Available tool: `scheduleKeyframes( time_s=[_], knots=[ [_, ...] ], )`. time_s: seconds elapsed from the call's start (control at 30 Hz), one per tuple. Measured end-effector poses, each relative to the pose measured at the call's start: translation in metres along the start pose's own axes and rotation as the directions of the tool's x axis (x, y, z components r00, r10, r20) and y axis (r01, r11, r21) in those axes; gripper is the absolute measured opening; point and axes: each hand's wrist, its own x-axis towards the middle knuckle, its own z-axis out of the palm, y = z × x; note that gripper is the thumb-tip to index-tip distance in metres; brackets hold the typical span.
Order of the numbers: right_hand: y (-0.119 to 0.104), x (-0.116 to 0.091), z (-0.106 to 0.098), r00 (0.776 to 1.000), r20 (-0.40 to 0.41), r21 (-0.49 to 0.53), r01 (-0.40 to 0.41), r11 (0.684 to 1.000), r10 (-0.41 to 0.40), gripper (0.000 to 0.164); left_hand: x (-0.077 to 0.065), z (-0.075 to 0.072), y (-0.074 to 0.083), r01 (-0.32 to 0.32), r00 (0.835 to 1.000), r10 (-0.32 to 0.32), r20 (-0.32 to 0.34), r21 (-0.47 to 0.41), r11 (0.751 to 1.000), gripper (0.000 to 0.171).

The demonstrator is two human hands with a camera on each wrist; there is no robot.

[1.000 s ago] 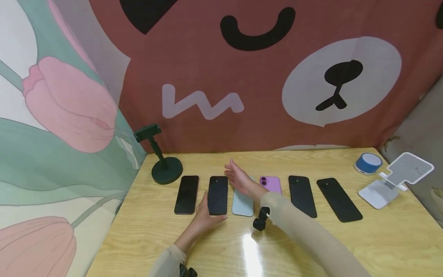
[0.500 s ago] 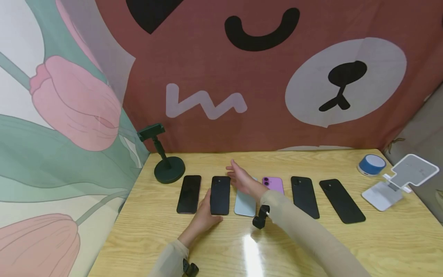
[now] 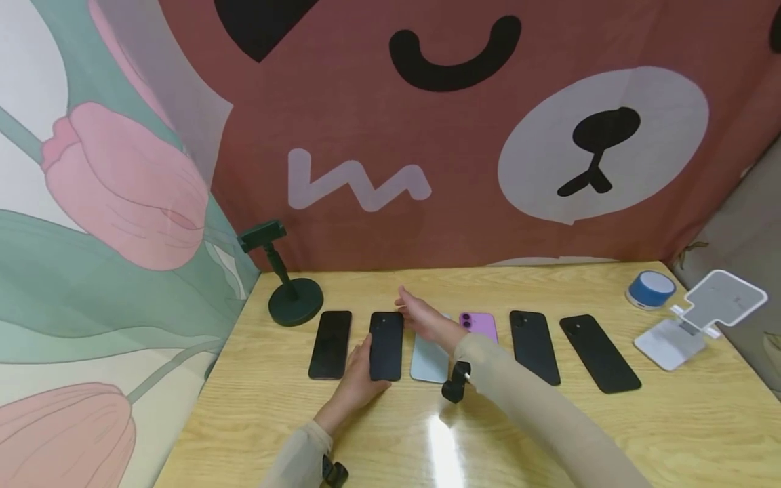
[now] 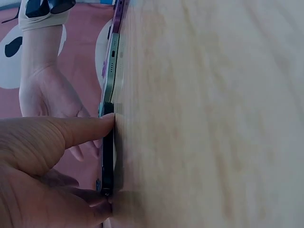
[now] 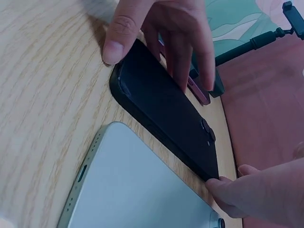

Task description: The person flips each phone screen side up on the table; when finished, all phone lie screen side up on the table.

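Six phones [image 3: 387, 349], two stands [image 3: 295, 303], one blue cylinder [image 3: 649, 291], two hands [image 3: 358, 383]

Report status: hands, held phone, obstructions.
Left hand grips dark phone at near end. Right hand touches its far right corner. Pale phone close alongside, apart.

You're in long beige sleeves, plain and softly creased — left sleeve [image 3: 297, 461] and right sleeve [image 3: 543, 410] match, each ending in a cuff. Both wrists wear a small black camera: left camera [image 3: 334, 472] and right camera [image 3: 454, 385], blocky, the right one with a tiny pale spot. Your left hand [image 3: 356, 385] and right hand [image 3: 425, 320] are bare — left thumb [image 5: 124, 23] shows a short, rounded nail.
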Motion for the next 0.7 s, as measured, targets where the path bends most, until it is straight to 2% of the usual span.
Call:
scheduleKeyframes(
  time_s=[0.17, 0.37, 0.5, 0.7],
  knots=[
    [-0.005, -0.001, 0.005, 1.0, -0.009, -0.089, 0.001, 0.996, -0.002, 0.065, 0.002, -0.003, 0.001, -0.013, 1.0, 0.014, -0.013, 0.036, 0.999, 0.096],
    [-0.005, 0.0, 0.011, 1.0, -0.016, -0.249, 0.021, 0.968, -0.026, 0.067, 0.001, -0.005, -0.001, -0.005, 1.0, 0.005, -0.001, 0.037, 0.999, 0.093],
    [-0.006, 0.002, 0.01, 1.0, -0.023, -0.278, 0.009, 0.961, -0.016, 0.067, 0.0, -0.004, -0.001, -0.025, 0.999, 0.023, 0.03, 0.071, 0.997, 0.088],
    [-0.011, 0.006, 0.007, 1.0, 0.013, -0.333, -0.002, 0.943, 0.007, 0.068, -0.002, -0.003, -0.002, -0.039, 0.998, 0.035, 0.05, 0.097, 0.995, 0.088]
  ],
)
